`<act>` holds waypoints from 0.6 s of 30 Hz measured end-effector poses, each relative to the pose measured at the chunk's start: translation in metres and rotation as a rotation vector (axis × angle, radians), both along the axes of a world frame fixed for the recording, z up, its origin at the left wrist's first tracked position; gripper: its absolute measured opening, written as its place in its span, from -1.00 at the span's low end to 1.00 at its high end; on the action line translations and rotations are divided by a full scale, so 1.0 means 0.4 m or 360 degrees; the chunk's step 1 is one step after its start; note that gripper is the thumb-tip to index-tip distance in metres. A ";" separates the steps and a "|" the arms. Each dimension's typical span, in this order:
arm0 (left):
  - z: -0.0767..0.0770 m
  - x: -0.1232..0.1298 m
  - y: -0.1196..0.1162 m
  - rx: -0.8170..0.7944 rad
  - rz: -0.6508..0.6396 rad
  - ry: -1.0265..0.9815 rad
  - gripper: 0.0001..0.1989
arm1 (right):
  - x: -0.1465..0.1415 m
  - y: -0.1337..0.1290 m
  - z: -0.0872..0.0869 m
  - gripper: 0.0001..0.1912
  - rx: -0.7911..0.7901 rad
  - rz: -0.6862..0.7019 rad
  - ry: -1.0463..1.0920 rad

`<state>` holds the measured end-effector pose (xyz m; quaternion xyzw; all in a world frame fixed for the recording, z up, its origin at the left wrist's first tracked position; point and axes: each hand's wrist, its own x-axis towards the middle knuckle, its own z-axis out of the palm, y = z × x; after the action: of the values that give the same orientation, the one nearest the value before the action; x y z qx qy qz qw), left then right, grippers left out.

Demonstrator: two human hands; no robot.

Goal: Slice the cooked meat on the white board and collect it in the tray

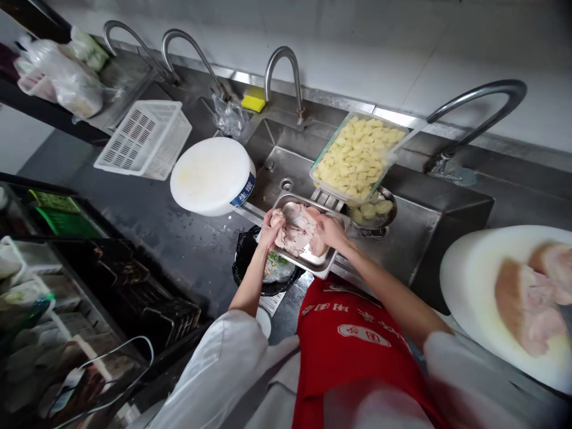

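Along the pale wall (348, 47), a long metal sink counter (473, 202) runs left to right, faucets at its far edge, above a dark grey floor (147, 220). On its surface a cutting board (465, 280) with raw meat lies at the right, a tub of cut potatoes (357, 156) centre-right, another round board (210, 173) and a white basket (147, 138) left. At the near edge, both hands (299, 231) grip pale meat (295, 229) in a metal tray (326, 262).
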<state>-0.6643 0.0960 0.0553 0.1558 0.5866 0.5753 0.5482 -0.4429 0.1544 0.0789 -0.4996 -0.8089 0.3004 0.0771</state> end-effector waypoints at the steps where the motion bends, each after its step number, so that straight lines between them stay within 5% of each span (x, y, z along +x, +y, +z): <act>1: -0.003 0.001 -0.011 0.0002 0.0032 0.0061 -0.19 | -0.058 0.027 -0.010 -0.57 0.0012 0.0130 -0.0150; 6: 0.004 0.006 -0.091 0.0004 0.0169 -0.0054 -0.21 | -0.253 0.124 -0.081 -0.55 -0.0037 0.0366 -0.0353; 10: 0.016 -0.001 -0.138 0.0010 0.0202 -0.0337 -0.17 | -0.330 0.159 -0.131 -0.57 -0.0064 0.0466 -0.0475; 14: 0.013 -0.020 -0.147 0.0023 0.0154 -0.0619 -0.29 | -0.278 0.157 -0.148 -0.59 -0.0068 0.0440 -0.0529; 16: 0.009 -0.027 -0.139 0.0092 0.0149 -0.0698 -0.34 | -0.204 0.130 -0.157 -0.55 -0.0031 0.0250 -0.0529; 18: 0.005 -0.028 -0.127 0.0184 0.0146 -0.0746 -0.38 | -0.127 0.089 -0.175 -0.51 -0.0135 -0.0207 -0.0330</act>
<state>-0.6755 0.0450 0.0575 0.0224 0.4160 0.6527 0.6328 -0.4938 0.1901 0.0088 -0.5821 -0.7650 0.2755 -0.0088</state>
